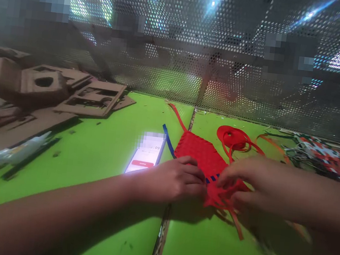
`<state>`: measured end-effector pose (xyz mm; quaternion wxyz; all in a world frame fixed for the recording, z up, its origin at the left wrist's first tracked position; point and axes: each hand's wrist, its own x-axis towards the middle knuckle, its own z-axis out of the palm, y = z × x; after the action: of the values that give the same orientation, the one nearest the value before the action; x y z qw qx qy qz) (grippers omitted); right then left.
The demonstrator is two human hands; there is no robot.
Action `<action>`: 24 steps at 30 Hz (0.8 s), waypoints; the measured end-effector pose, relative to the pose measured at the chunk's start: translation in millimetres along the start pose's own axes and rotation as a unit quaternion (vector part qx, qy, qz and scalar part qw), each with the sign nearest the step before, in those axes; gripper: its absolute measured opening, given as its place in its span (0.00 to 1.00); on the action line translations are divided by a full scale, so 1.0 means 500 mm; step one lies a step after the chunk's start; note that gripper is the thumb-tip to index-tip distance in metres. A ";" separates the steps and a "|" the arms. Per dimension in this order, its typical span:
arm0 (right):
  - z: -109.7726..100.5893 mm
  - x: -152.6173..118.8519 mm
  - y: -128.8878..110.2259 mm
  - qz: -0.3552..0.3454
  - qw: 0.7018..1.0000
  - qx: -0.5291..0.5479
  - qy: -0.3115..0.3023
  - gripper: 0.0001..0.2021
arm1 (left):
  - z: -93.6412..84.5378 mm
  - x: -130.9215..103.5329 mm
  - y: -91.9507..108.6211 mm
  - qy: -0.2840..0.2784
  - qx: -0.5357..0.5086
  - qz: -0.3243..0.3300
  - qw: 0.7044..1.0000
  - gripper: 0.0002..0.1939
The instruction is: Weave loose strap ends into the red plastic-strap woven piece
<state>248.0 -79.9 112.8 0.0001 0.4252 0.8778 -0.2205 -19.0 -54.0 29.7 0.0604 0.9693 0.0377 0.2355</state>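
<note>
A red woven piece point(200, 149) made of flat strips lies on the green tabletop, with a row of blue checks near its lower end. A blue strip point(168, 140) sticks out from its left side. My left hand point(180, 180) rests on the lower left edge of the weave, its fingers curled over it; the fingertips are partly hidden. From the right, my right hand point(248, 181) reaches over the loose red strip ends point(223, 197), fingers bent and thumb apart from them. Its fingertips are at the weave beside the blue checks.
Left of the weave lies a lit phone point(146, 153). A coil of red strip point(233, 138) sits behind my right hand. Cardboard pieces point(93, 96) and a clear plastic packet point(16, 155) are at left. Colourful woven material point(329, 156) lies right. A perforated metal screen point(177, 63) closes the back.
</note>
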 end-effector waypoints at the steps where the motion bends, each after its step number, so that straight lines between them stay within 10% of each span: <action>1: 0.009 0.003 -0.006 0.014 1.000 0.003 -0.027 0.14 | 0.000 -0.002 0.001 -0.007 0.002 0.000 1.000 0.10; 24: 0.149 0.021 -0.011 -0.039 0.998 0.048 0.003 0.06 | 0.005 -0.045 0.002 -0.011 -0.030 -0.061 0.998 0.09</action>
<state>223.0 -103.8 45.5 -0.0316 0.3908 0.8822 -0.2608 -37.7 -57.4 17.6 0.1036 0.9655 0.0887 0.2219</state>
